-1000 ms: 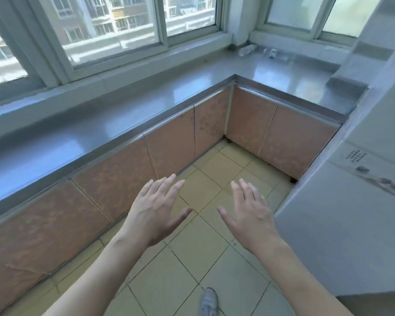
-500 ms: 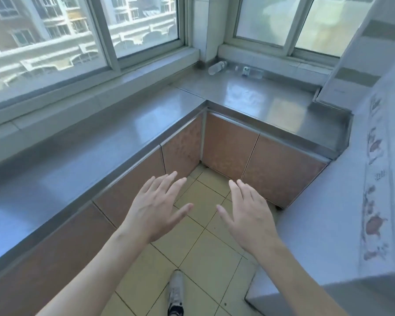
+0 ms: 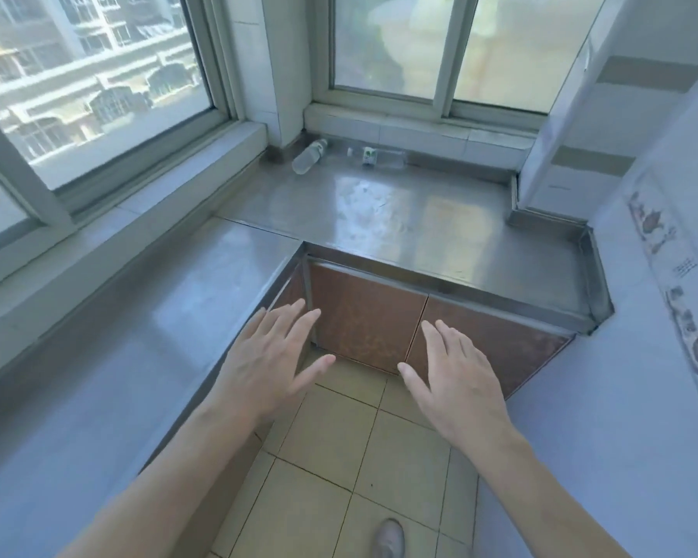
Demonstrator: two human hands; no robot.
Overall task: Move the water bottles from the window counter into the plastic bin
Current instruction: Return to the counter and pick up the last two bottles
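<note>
I hold my left hand [image 3: 273, 358] and right hand [image 3: 456, 374] flat, fingers straight, empty; two bottles [image 3: 309, 156] lie on the far counter [image 3: 399, 219].

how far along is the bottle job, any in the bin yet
Nothing looks done. Two bottles lie on the counter under the far window: one near the corner, another to its right. Left hand and right hand are open, holding nothing, short of the bottles. No bin is in view. Both bottles are left.

Glossy steel counter [image 3: 399, 219]; clear plastic bottle [image 3: 309, 157].
</note>
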